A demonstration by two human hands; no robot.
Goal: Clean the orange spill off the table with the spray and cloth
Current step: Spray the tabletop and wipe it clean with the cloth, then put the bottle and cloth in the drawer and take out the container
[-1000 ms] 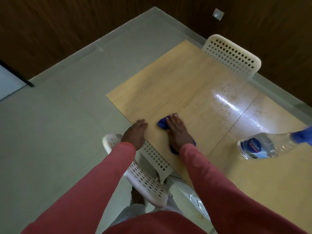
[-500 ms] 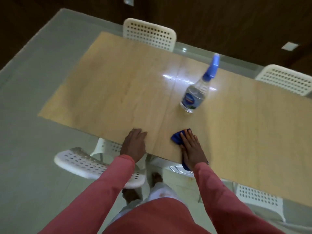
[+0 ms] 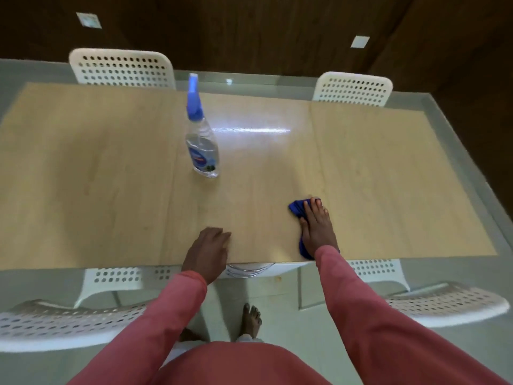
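While wiping: right hand (image 3: 316, 229) lay flat, pressing the blue cloth (image 3: 297, 208) near the bench's (image 3: 111, 162) near edge.
Left hand (image 3: 206, 252): open, empty, bracing that edge.
Spray bottle (image 3: 201, 140): upright mid-bench.
Advice: firm overlapping strokes; no orange spill was discernible.

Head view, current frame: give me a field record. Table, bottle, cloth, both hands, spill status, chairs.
table: light wood top, glossy glare patch near the far middle
spray bottle: clear with blue trigger head, upright, far of centre, untouched
cloth: blue, flat under the right hand near the front edge
right hand: palm down, pressing on the cloth
left hand: resting on the front edge, holding nothing
spill: no clear orange patch visible; faint marks at left, cannot tell
chairs: white perforated, two at the far side, others at the near side
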